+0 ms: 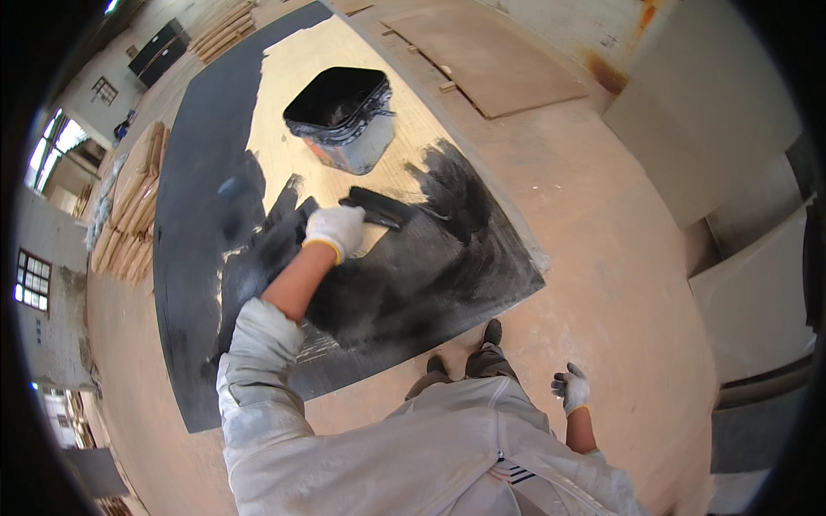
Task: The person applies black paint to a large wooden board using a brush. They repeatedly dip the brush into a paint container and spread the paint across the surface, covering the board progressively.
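Observation:
My left hand (pixel 336 230), in a white knit glove with a yellow cuff, is closed round a wide brush (pixel 377 207) coated in black. The brush lies against a large panel (pixel 206 189), at the border between wet black coating and bare pale-yellow surface. Its handle is mostly hidden by the glove. Just beyond it stands a squarish bucket (pixel 365 148) with black coating smeared round its rim and inside. My right hand (pixel 570 389), also gloved and stained dark on the fingers, hangs by my right side. Its fingers are apart and it holds nothing.
Stacked long wrapped bundles (pixel 129 215) stand on the floor to the left. A flat brown board (pixel 486 60) lies beyond the panel's far right side. Large grey sheets (pixel 701 103) lean along the right wall. My feet (pixel 492 332) are at the panel's near edge.

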{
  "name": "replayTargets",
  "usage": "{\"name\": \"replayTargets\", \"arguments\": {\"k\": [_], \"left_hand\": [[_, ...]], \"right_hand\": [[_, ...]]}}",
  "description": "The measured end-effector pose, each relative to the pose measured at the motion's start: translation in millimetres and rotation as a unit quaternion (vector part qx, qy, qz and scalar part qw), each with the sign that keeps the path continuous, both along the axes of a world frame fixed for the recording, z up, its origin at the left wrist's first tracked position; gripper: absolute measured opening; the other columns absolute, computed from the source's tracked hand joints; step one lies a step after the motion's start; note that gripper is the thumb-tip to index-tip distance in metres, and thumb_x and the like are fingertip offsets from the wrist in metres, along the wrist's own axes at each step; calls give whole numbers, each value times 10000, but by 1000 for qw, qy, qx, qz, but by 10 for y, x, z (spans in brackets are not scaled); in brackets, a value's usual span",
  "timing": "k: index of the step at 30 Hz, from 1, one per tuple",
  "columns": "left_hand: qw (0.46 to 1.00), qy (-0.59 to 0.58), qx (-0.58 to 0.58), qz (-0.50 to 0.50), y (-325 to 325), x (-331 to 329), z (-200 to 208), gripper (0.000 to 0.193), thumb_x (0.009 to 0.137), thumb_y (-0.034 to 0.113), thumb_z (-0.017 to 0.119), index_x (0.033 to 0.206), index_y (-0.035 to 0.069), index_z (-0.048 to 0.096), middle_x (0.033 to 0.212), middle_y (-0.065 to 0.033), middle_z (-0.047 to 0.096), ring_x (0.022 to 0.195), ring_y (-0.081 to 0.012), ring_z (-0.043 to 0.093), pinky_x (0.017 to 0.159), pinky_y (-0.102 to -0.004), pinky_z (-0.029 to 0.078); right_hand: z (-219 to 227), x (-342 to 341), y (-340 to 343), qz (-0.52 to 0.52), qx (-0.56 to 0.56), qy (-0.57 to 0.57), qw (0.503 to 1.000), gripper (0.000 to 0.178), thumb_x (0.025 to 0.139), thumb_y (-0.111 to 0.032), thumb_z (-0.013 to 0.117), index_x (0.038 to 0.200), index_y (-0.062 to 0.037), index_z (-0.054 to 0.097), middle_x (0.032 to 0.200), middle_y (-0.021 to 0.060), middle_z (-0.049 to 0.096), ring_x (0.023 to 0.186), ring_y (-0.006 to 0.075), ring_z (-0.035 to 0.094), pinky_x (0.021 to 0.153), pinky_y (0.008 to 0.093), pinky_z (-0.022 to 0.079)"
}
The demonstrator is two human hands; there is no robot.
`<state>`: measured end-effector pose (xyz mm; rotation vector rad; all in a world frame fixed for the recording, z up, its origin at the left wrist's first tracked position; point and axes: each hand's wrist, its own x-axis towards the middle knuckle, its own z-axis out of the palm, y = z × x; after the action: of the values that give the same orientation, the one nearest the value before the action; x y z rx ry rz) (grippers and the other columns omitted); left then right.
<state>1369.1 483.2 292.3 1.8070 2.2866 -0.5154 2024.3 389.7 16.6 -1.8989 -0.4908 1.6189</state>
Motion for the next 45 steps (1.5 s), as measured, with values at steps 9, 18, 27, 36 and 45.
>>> {"name": "replayTargets", "arguments": {"k": [9,18,27,36,45], "left_hand": [[976,-50,99,189,-635,248,-149,247,999,183,556,1126,53,723,1030,-218,799,973,-403,785,834,-538,612],[969,-11,28,245,-798,516,-1,344,988,220,593,1221,25,757,1064,-208,819,972,-377,812,829,-519,629],[941,-16,-71,330,-532,1181,118,375,1003,188,546,1304,28,703,1201,-218,790,1103,-396,778,951,-529,603],[934,39,-47,351,-176,1492,-18,296,978,202,571,1193,70,727,1114,-209,797,1065,-374,777,931,-508,608],[956,12,-25,291,9,970,195,376,988,218,562,1307,95,721,1166,-206,789,1120,-390,756,960,-490,599]], "right_hand": [[-31,-186,201,83,-23,-4,996,731,941,-3,565,1648,-47,386,1058,243,751,652,288,727,506,419,606],[49,-248,1295,121,19,-20,992,711,947,-13,588,1633,-44,405,1056,238,752,650,281,728,489,401,593],[-105,-301,2646,202,24,-3,979,727,962,-6,541,1665,-52,362,985,196,743,609,249,705,481,391,597],[375,-972,3271,375,115,38,919,543,1048,-79,548,1588,-21,521,1052,125,744,718,126,659,620,276,554],[665,-1650,3116,400,178,157,885,465,1138,-213,533,1574,-52,555,1141,93,738,878,125,681,745,285,568]]}}
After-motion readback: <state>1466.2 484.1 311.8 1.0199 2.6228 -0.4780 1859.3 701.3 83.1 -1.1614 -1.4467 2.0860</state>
